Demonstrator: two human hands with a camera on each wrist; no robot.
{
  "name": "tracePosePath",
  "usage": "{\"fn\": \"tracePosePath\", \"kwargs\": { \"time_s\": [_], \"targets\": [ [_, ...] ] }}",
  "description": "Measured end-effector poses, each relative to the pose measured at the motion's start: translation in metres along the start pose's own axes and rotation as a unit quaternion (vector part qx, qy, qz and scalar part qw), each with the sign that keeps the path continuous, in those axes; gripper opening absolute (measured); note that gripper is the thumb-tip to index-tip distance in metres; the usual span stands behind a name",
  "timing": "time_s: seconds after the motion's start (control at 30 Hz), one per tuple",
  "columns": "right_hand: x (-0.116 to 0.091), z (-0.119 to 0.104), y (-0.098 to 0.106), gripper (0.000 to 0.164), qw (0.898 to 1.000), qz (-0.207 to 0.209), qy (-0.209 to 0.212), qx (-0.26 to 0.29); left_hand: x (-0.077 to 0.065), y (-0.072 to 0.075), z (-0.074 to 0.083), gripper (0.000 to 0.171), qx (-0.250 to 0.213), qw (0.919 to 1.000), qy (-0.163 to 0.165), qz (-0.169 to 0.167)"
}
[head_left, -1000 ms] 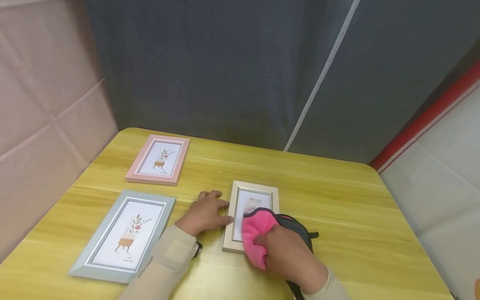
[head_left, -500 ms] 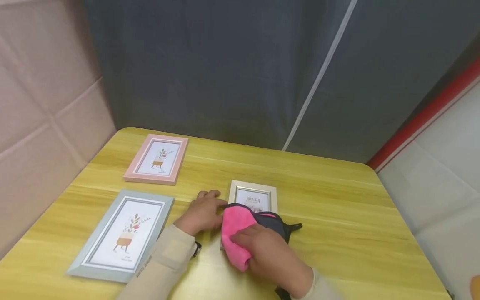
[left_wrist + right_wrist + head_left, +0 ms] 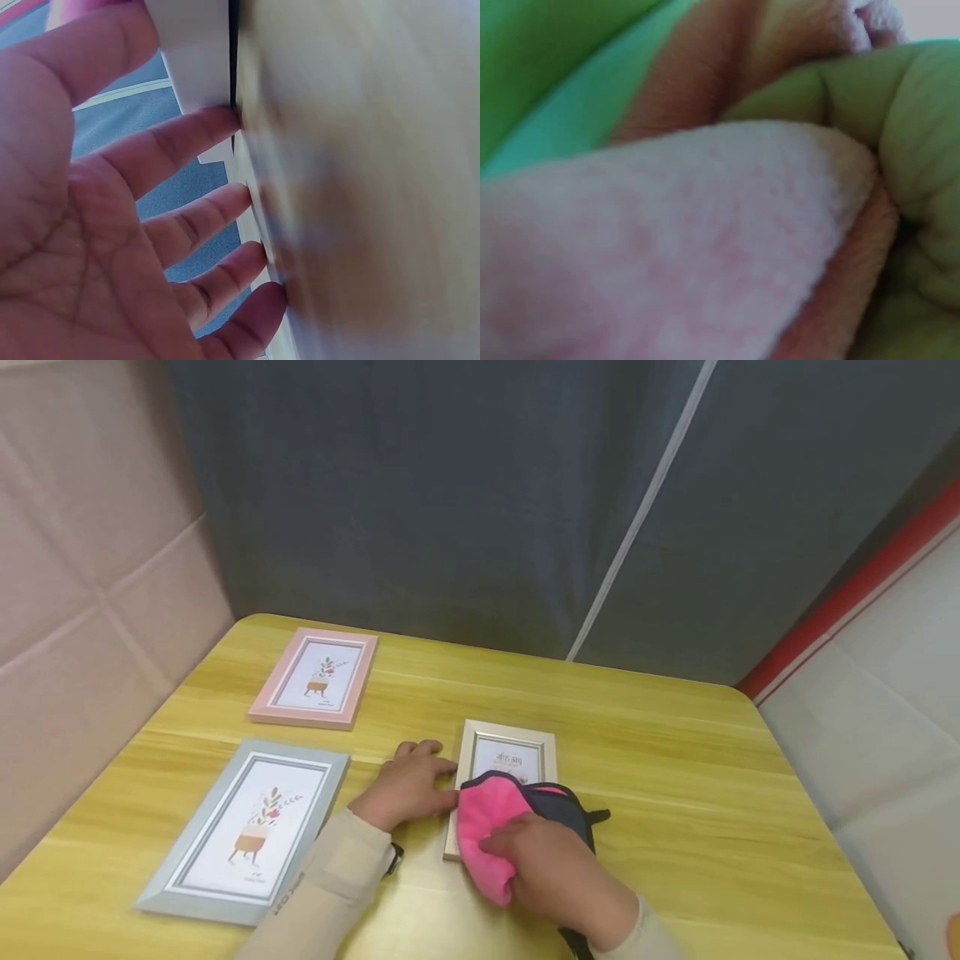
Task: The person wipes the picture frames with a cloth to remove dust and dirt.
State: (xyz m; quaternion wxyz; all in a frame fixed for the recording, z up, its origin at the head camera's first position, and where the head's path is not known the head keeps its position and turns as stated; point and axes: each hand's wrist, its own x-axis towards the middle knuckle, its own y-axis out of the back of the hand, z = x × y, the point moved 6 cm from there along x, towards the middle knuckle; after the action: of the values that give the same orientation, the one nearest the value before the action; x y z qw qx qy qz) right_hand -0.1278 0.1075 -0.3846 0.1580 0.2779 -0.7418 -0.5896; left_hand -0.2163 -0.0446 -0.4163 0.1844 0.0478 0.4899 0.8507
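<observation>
A cream picture frame [image 3: 551, 758] lies flat on the table, its lower part covered by a pink cloth [image 3: 487, 814] with dark edging and a dark grey reverse side. My right hand [image 3: 551, 868] grips the bunched cloth over the frame. In the right wrist view, the fuzzy cloth [image 3: 667, 247] fills most of the picture, tucked against the curled fingers [image 3: 930, 150]. At the frame's left side rests my left hand [image 3: 408, 785], thumb against the edge. The left wrist view shows its fingers [image 3: 202, 206] spread, with fingertips on the tabletop and by the frame's side [image 3: 199, 60].
To the left lies a larger grey-blue picture frame [image 3: 172, 902], close to my left sleeve. A pink picture frame [image 3: 266, 702] sits farther back on the wood-grain table [image 3: 675, 760]. Behind the table hangs a dark grey curtain [image 3: 412, 510].
My right hand swept the cloth left across the cream frame, then shifted it slightly back to the right. My left hand and the other two frames stayed in place.
</observation>
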Motion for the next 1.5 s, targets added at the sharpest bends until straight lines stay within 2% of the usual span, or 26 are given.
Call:
{"fn": "tracePosePath", "kwargs": {
  "time_s": [0.1,0.33,0.47,0.53,0.63,0.77,0.9,1.03,1.1,1.13,1.23,1.3,1.37,1.5],
  "targets": [
    [-0.005,0.009,0.008,0.025,1.000,0.000,-0.012,0.025,0.000,0.000,0.000,0.053,0.000,1.0000,0.000,-0.004],
    [-0.009,0.017,0.015,0.028,0.999,0.005,-0.012,0.036,-0.001,-0.001,0.001,0.053,0.000,1.0000,0.000,-0.007],
    [-0.009,0.026,0.017,0.031,0.998,0.010,-0.003,0.070,-0.001,-0.001,0.000,0.053,0.000,1.0000,0.002,-0.006],
    [-0.012,0.035,0.022,0.037,0.997,0.021,-0.007,0.080,-0.001,-0.001,0.000,0.053,0.001,1.0000,0.003,-0.007],
    [-0.019,0.060,0.034,0.050,0.993,0.048,-0.063,0.090,0.000,-0.002,-0.001,0.053,0.003,1.0000,0.004,-0.008],
    [-0.036,0.109,0.058,0.054,0.980,0.118,-0.154,0.050,0.000,-0.002,-0.001,0.053,0.000,0.9999,0.005,-0.010],
    [-0.060,0.155,0.073,0.049,0.964,0.185,-0.192,-0.009,0.001,-0.002,-0.001,0.054,-0.004,0.9999,0.010,-0.009],
    [-0.078,0.186,0.075,0.043,0.945,0.225,-0.230,-0.061,0.001,-0.002,-0.002,0.054,-0.007,0.9999,0.011,-0.007],
    [-0.080,0.197,0.068,0.042,0.944,0.214,-0.242,-0.069,0.000,-0.001,-0.002,0.054,-0.008,0.9999,0.012,-0.008],
    [-0.079,0.201,0.062,0.041,0.948,0.196,-0.243,-0.066,0.000,-0.001,-0.002,0.054,-0.009,0.9999,0.013,-0.008],
    [-0.073,0.211,0.039,0.042,0.965,0.110,-0.233,-0.039,-0.001,-0.001,-0.002,0.055,-0.012,0.9998,0.015,-0.009],
    [-0.070,0.214,0.024,0.046,0.970,0.050,-0.237,-0.015,-0.001,-0.001,-0.002,0.055,-0.012,0.9998,0.014,-0.009],
    [-0.069,0.216,0.015,0.050,0.969,0.016,-0.247,-0.001,-0.001,-0.002,-0.002,0.055,-0.008,0.9999,0.009,-0.007],
    [-0.070,0.217,0.012,0.052,0.965,0.008,-0.263,0.013,-0.003,0.000,0.001,0.059,0.011,0.9999,-0.012,0.005]
  ]
}}
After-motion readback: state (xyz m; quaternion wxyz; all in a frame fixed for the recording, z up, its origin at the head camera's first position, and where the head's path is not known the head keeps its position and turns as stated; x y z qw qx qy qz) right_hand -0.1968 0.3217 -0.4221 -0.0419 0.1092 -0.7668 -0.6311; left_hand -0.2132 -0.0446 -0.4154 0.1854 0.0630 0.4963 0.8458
